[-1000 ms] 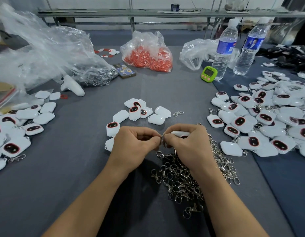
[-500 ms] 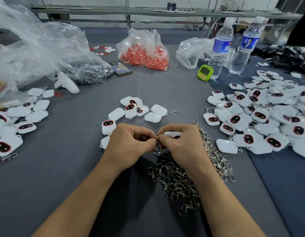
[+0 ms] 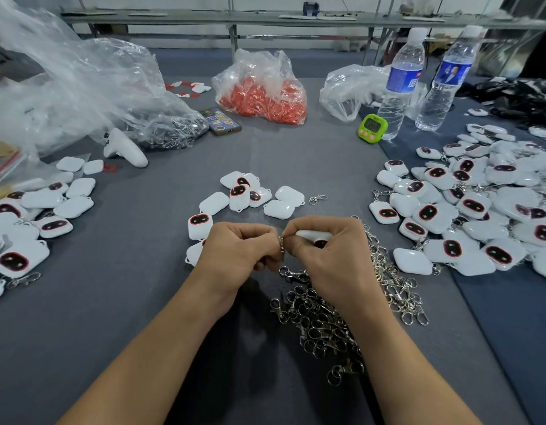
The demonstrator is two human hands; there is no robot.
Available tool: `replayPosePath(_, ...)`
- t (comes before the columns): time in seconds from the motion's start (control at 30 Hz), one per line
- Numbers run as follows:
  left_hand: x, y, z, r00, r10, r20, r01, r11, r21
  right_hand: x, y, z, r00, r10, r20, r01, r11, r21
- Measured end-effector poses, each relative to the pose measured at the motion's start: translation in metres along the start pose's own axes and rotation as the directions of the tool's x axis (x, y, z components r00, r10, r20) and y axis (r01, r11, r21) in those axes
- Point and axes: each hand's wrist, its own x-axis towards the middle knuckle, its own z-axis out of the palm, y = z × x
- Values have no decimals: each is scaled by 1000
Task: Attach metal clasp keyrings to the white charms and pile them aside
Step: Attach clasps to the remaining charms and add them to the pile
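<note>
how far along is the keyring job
Done: a large pile of charms on the right, several showing clasps. In hand: the right hand grips one charm while the left hand pinches a keyring at it. Left: the small cluster of bare charms ahead, and a heap of loose clasps.

Single head-worn cam, wide-angle, facing fwd & down across the grey table point(image 3: 112, 286). Left hand point(image 3: 238, 251) & right hand point(image 3: 330, 256) sit mid-frame, close; forearms enter from near edge. Far bench point(image 3: 204, 19) runs along top of frame, small.
</note>
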Motion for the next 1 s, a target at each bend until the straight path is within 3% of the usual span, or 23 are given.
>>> replayPosePath(0.17,-1,2,3,999,-44,-5,43,993,-109,4,1,-4,998,32,49,-34,999,26)
replayPosePath(0.23,-2,1,3,998,5,-66,-7,1000,-27,5,5,-7,993,121,-9,-120,993,13)
replayPosePath(0.3,-1,-5,0,961,178,-210,-127,963,237,7,8,-9,971,217,-100,-209,974,81)
replayPosePath(0.4,-1,-15,-5,854,465,-235,-142,642,753,10,11,-11,946,290,-145,-252,939,233)
replayPosePath(0.47,1,-19,-3,868,471,-157,-101,476,873,10,10,-9,959,261,-106,-235,950,208)
replayPosePath(0.5,3,-20,0,884,451,-124,-102,445,890,9,11,-8,966,245,-81,-228,958,175)
replayPosePath(0.6,9,-20,1,917,391,-83,-135,497,857,8,14,-4,975,218,-38,-218,976,13)
replayPosePath(0.77,10,-19,-7,948,317,26,-228,623,748,12,19,-1,984,155,-85,-167,972,-167)
replayPosePath(1.0,15,-22,-13,952,285,110,-282,681,676,14,22,-2,982,173,-72,-185,953,-241)
